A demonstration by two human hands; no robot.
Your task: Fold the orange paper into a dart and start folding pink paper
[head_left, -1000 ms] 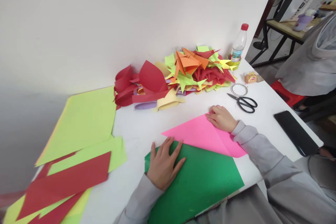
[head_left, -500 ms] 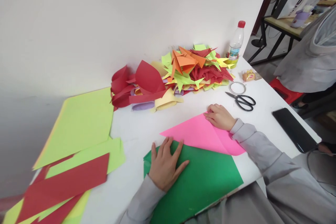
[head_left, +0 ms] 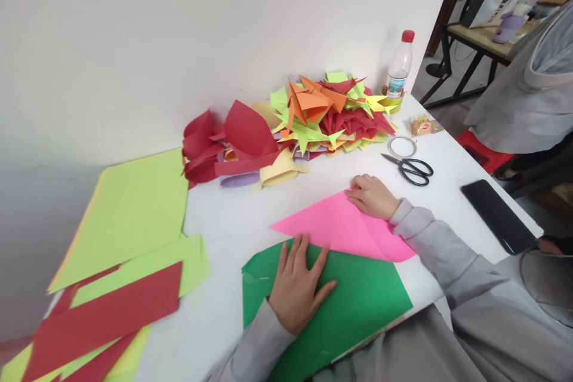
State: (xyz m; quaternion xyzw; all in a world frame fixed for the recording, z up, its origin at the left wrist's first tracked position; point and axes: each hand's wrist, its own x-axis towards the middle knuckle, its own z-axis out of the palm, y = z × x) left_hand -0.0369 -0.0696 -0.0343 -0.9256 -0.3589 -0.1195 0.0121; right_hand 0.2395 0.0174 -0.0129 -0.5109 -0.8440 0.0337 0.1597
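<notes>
My left hand lies with fingers spread on a green paper sheet, its fingertips at the lower edge of a folded pink paper. The pink paper overlaps the green one and comes to a point at its left end. At the pink paper's upper edge, my right hand has its fingers curled and closed on the paper. The black-handled scissors lie beyond my right hand, beside a roll of tape.
Folded paper shapes are heaped against the wall. Light green sheets and red strips lie at left. A bottle, a wrapped snack and a phone stand or lie at right. Another person sits beyond the table.
My left hand has slid a little to the right across the green sheet. My right hand keeps its place on the pink paper. The view has shifted slightly.
</notes>
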